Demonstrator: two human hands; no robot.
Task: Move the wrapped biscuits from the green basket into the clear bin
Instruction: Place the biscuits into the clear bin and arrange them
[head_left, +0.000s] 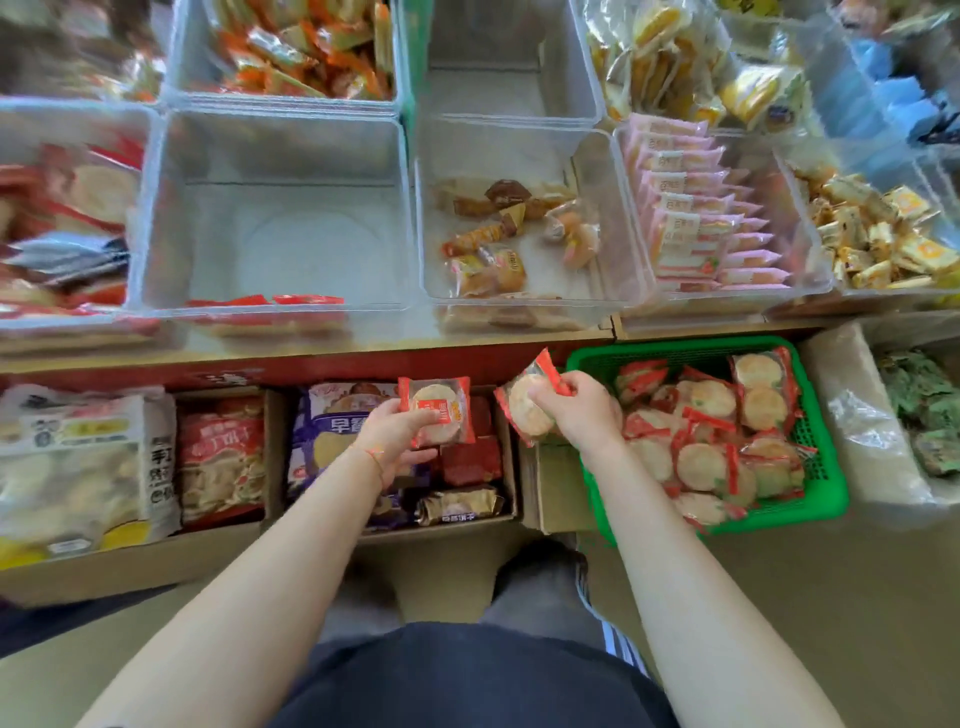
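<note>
Here each hand carried one packet, which suited a job done by ones and twos rather than by tipping the basket. The left hand (402, 434) pinched a biscuit (436, 410) between thumb and fingers at its lower edge, face up and nearly flat, so the red label showed; it hung over the cartons (400, 457) below the shelf, about under the right part of the clear bin (275, 218). The right hand (574, 410) had its fingers curled round a second biscuit (527, 405), gripping it by the crimped red end, tilted, just off the left rim of the green basket (826, 457), as if freshly lifted out. The basket sat on the floor at the person's right, within reach of that arm, and held a good heap of biscuits (727, 436), so I judged the task far from done. The bin stood on the shelf above and ahead, its floor mostly bare, with a few red packets (270, 300) showing at its near wall; whether they lay inside or just against it was hard to tell. Both hands were well below its rim, so the next move would need a lift up and forward over that near wall. The thin wrappers looked slippery, and a one-end grip could let a packet swing or drop into the cartons.
</note>
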